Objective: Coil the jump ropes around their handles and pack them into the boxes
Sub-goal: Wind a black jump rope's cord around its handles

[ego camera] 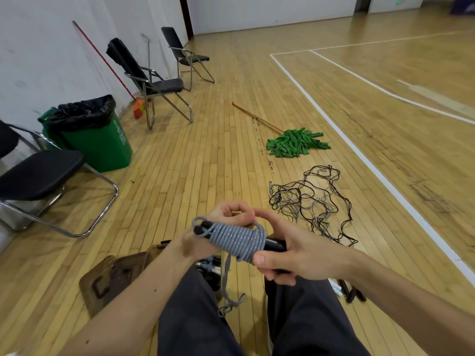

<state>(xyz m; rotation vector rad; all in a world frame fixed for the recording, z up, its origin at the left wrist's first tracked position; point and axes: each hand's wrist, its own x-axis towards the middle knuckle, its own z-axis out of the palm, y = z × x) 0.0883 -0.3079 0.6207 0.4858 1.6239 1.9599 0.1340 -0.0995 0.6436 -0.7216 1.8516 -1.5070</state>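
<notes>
Wooden gym floor [205, 163]. Your left hand [228, 214] and right hand [295, 253] clasp black handles [275, 244] wound in grey braided rope [239, 240]; its loose tail [227, 281] below the handles may unravel if you slacken.

Soft, even light fills the hall, and it seems to come from above, since shadows sit right beneath things. The pale wooden plank floor [205, 163] glows brightest far off at the upper right, with a milky glare across the boards. Shadows are faint: a smudge under the black folding chair with chrome legs [38, 173], another beside the green plastic bin [102, 147]. The wide lens bends everything: the white painted court line [359, 155] bows and the white wall [38, 60] leans at the left edge. The centre is crisp, and the grey speckled jump rope [239, 240] shows each strand. The right hand [295, 255] and left hand [228, 214] look slightly soft. The forearms smear towards the bottom corners.
</notes>
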